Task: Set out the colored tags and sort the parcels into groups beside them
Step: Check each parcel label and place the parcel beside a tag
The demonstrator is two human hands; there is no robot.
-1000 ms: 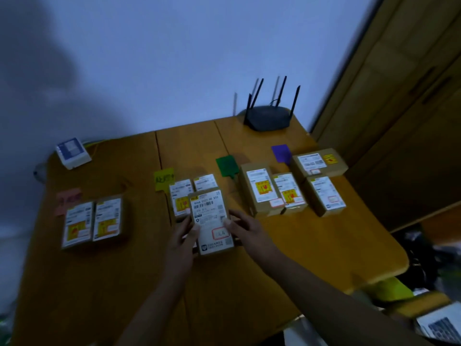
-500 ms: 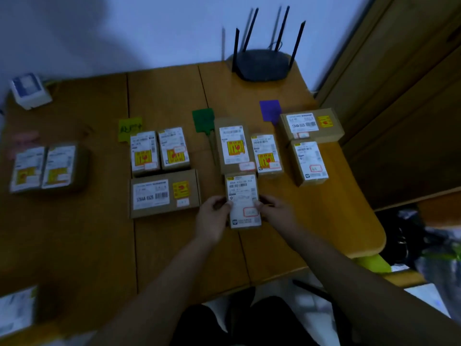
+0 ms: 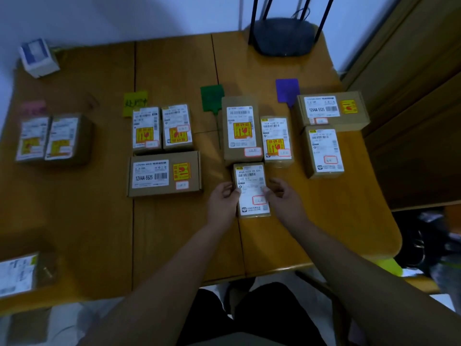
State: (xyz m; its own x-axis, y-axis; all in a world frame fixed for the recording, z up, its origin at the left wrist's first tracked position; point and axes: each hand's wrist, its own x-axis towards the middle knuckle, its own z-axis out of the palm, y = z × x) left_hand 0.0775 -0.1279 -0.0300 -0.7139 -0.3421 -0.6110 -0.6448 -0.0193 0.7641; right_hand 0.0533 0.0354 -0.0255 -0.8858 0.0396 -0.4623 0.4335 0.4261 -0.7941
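A small brown parcel (image 3: 251, 189) with a white label lies on the wooden table (image 3: 174, 233), just below two parcels (image 3: 240, 131) under the green tag (image 3: 211, 97). My left hand (image 3: 223, 201) grips its left edge and my right hand (image 3: 280, 196) its right edge. Three parcels (image 3: 163, 148) sit under the yellow tag (image 3: 135, 104). Beside the purple tag (image 3: 287, 90) lie two parcels (image 3: 324, 131). Two more (image 3: 50, 138) rest below the pink tag (image 3: 33, 107) at the far left.
A black router (image 3: 284, 36) with antennas stands at the table's back edge. A white and blue box (image 3: 37, 57) sits at the back left. Another labelled parcel (image 3: 22, 273) lies at the front left corner. A wooden door (image 3: 411, 96) is to the right.
The held parcel went from the yellow-tag group rightward to below the green-tag parcels and now rests there. My view tilted down and closer.
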